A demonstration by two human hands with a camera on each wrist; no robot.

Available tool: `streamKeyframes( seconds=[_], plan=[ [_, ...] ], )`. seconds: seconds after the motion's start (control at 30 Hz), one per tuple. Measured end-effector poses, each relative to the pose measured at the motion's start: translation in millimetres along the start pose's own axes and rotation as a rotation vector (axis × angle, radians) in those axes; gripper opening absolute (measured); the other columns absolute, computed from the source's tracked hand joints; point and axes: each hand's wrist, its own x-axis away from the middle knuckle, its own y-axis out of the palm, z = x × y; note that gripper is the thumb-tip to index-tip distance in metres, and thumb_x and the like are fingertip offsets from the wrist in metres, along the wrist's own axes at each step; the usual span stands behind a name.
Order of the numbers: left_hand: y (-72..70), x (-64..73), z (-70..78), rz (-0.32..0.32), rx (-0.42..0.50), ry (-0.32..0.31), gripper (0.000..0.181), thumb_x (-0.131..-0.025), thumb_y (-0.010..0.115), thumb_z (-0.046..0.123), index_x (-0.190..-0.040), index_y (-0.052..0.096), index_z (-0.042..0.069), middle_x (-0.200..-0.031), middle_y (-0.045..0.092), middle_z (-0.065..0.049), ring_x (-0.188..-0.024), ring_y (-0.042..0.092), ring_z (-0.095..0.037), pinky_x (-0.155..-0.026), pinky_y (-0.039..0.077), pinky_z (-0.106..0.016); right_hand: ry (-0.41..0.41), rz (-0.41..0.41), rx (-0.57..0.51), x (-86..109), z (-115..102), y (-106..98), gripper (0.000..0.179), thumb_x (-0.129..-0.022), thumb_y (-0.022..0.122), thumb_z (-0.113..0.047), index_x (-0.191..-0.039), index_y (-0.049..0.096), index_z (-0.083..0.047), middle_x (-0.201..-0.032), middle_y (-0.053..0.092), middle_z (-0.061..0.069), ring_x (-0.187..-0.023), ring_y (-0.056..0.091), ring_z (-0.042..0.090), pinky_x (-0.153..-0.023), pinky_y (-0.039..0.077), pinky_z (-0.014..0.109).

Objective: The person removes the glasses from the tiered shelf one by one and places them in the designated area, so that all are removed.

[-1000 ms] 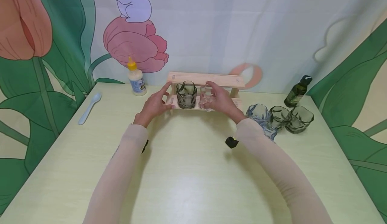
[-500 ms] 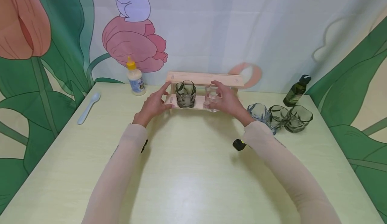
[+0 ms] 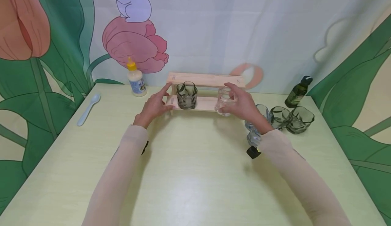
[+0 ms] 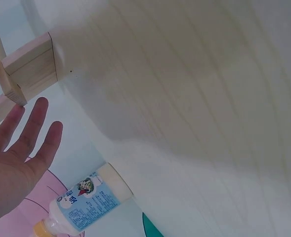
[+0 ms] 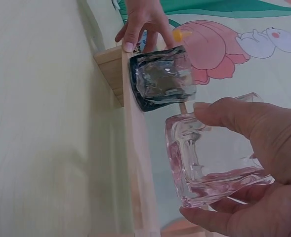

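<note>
A small two-tier wooden rack (image 3: 206,79) stands at the back of the table. My left hand (image 3: 154,106) is at its left end, forefinger by the upper board and thumb at the lower one. In the left wrist view that hand's other fingers (image 4: 35,123) are straight, one tip touching the wood. A smoky grey glass (image 3: 187,97) stands upright on the lower board. To its right, my right hand (image 3: 242,104) grips a clear glass (image 3: 224,99) between thumb and fingers. In the right wrist view the clear glass (image 5: 177,155) appears apart from the board.
Several blue and grey glasses (image 3: 300,120) cluster at the right, partly behind my right wrist. Behind them stands a dark green bottle (image 3: 296,93). At the back left is a yellow-capped bottle (image 3: 137,82); a pale blue spoon (image 3: 88,110) lies left of it.
My right hand has moved right along the rack with the clear glass, widening the gap to the grey glass. My left hand and the grey glass stay at the rack's left end.
</note>
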Motion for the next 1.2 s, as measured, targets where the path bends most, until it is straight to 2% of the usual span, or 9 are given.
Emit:
streamKeyframes(
  seconds=[0.13, 0.3, 0.6, 0.9, 1.2],
  plan=[
    [0.7, -0.1, -0.7, -0.001, 0.004, 0.000, 0.099, -0.089, 0.077, 0.024, -0.160, 0.010, 0.040, -0.147, 0.052, -0.012, -0.109, 0.062, -0.034, -0.086, 0.052, -0.049, -0.013, 0.016, 0.007, 10.5, 0.7, -9.5, 0.091, -0.075, 0.086, -0.020, -0.153, 0.038, -0.015, -0.121, 0.059, 0.019, -0.109, 0.055, 0.033, -0.087, 0.048, 0.051],
    [1.3, 0.3, -1.8, 0.003, 0.001, 0.005, 0.099, -0.089, 0.077, 0.024, -0.160, 0.010, 0.040, -0.146, 0.052, -0.012, -0.108, 0.063, -0.033, -0.085, 0.052, -0.049, -0.030, 0.041, 0.040, 24.6, 2.5, -23.1, 0.090, -0.076, 0.086, -0.018, -0.152, 0.039, -0.014, -0.122, 0.061, 0.021, -0.110, 0.057, 0.035, -0.089, 0.048, 0.053],
    [1.5, 0.1, -2.1, 0.010, -0.007, 0.019, 0.098, -0.089, 0.077, 0.023, -0.160, 0.011, 0.038, -0.146, 0.053, -0.013, -0.107, 0.063, -0.033, -0.084, 0.052, -0.048, 0.026, 0.050, 0.079, 49.0, 14.4, -45.1, 0.089, -0.077, 0.085, -0.019, -0.153, 0.039, -0.018, -0.119, 0.060, 0.020, -0.103, 0.055, 0.033, -0.077, 0.047, 0.045],
    [0.8, -0.1, -1.9, 0.015, -0.011, 0.030, 0.098, -0.088, 0.077, 0.024, -0.160, 0.011, 0.037, -0.146, 0.054, -0.013, -0.109, 0.064, -0.034, -0.085, 0.053, -0.050, 0.055, 0.081, 0.145, 73.2, 29.1, -62.9, 0.089, -0.078, 0.085, -0.020, -0.153, 0.038, -0.013, -0.123, 0.061, 0.024, -0.109, 0.059, 0.039, -0.080, 0.050, 0.054],
    [-0.1, -0.4, -1.9, 0.009, -0.008, 0.018, 0.099, -0.089, 0.077, 0.024, -0.160, 0.011, 0.038, -0.147, 0.053, -0.012, -0.108, 0.063, -0.034, -0.085, 0.053, -0.049, 0.075, 0.086, 0.126, 100.9, 40.2, -76.8, 0.094, -0.078, 0.086, -0.021, -0.155, 0.034, -0.010, -0.132, 0.058, 0.031, -0.118, 0.056, 0.046, -0.082, 0.053, 0.060]
  ],
)
